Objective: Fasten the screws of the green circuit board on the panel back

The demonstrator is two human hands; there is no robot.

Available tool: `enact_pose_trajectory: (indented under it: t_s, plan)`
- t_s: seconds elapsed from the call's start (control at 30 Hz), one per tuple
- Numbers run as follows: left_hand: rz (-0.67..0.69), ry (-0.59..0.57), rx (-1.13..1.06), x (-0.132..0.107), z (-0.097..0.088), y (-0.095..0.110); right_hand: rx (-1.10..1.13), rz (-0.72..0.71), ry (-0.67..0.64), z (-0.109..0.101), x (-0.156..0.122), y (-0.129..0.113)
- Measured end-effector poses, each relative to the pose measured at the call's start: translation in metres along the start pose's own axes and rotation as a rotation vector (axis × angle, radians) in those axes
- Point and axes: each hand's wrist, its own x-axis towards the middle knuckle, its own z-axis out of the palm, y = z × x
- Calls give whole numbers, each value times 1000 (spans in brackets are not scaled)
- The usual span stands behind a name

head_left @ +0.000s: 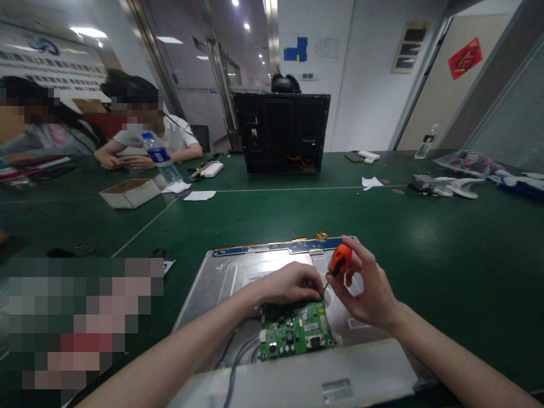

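Observation:
A silver metal display panel [229, 277] lies flat on the green table in front of me. A green circuit board [297, 331] sits on its near part, with grey cables running off to the left. My right hand [365, 286] is closed round an orange-handled screwdriver [340, 259], whose tip points down at the board's far edge. My left hand [289, 283] is curled, its fingers pressed on the board's far edge beside the tip. A blue strip board [276, 247] runs along the panel's far edge.
A black monitor back shell [281, 133] stands upright mid-table. Two people sit at the far left behind a water bottle [159, 158] and an open cardboard box [130, 192]. White parts [450, 186] and another bottle [426, 141] lie at the right.

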Motion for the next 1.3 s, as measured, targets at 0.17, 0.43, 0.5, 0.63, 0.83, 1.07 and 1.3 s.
enact_pose_trajectory:
  t_s: [0.17, 0.43, 0.5, 0.63, 0.83, 1.07, 1.3]
  plan:
    - [2, -3, -14, 1, 0, -1, 9, -1, 13, 0, -2, 1]
    - [14, 8, -7, 1, 0, 0, 20, 4, 12, 0, -1, 0]
    - [7, 2, -6, 0, 0, 1, 24, 12, -2, -1, -1, 0]
    - [-15, 1, -11, 0, 1, 0, 9, 6, -8, -1, -1, 0]
    - [-3, 3, -12, 0, 1, 0, 4, 2, -17, -1, -1, 0]
    - [-3, -5, -3, 1, 1, -2, -16, 9, -22, -1, -1, 0]
    - [-7, 0, -16, 1, 1, -2, -15, 3, -27, -2, 0, 0]
